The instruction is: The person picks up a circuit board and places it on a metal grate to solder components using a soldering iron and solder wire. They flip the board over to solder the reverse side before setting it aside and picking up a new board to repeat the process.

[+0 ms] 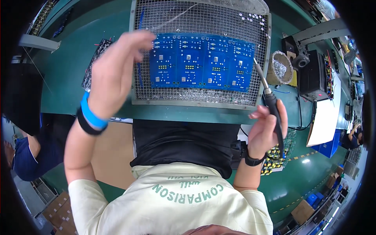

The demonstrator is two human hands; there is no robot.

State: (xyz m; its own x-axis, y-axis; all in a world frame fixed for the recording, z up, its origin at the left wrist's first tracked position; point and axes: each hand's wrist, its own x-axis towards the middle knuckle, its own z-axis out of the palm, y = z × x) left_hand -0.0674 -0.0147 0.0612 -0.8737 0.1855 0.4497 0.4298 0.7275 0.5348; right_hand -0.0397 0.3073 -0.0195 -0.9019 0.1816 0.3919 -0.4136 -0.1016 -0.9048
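My right hand (263, 131) is closed around the dark handle of a soldering iron (272, 102). The iron's metal tip points up at the right edge of a blue circuit board panel (191, 62); whether it touches cannot be told. That panel, with four similar sections, lies on a metal mesh tray (203, 24). At the panel's left edge is my left hand (113, 70), smeared by motion, its fingers bent toward the upper left corner. A pale thin streak (176, 17), perhaps wire, runs up and right from near those fingertips; a hold on it cannot be made out.
Right of the tray stands a round container (279, 67) of silvery bits, beside a black box-shaped device (313, 76). Small white rings (252, 17) lie on the mesh. A dark component-covered board (95, 64) lies left on the green table (70, 88). Another person's arm (33, 147) shows far left.
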